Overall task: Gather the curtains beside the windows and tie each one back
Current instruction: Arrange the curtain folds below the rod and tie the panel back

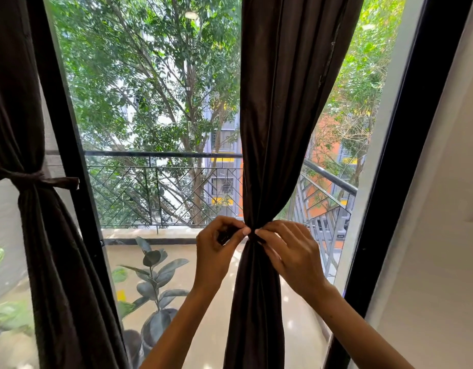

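Observation:
A dark brown curtain (280, 107) hangs in front of the window glass at the centre right and is bunched to a narrow waist. My left hand (216, 249) and my right hand (291, 251) meet at that waist. Each pinches an end of a dark tie-back strip (254, 235) wrapped round the gathered cloth. The strip is mostly hidden under my fingers. At the far left a second brown curtain (38, 230) hangs gathered, with its own tie-back (41, 179) knotted round it.
A black window frame post (70, 161) stands between the two curtains and another black frame (389, 182) rises at the right, next to a white wall (442, 262). Beyond the glass lie a balcony railing (163, 155) and a potted plant (155, 278).

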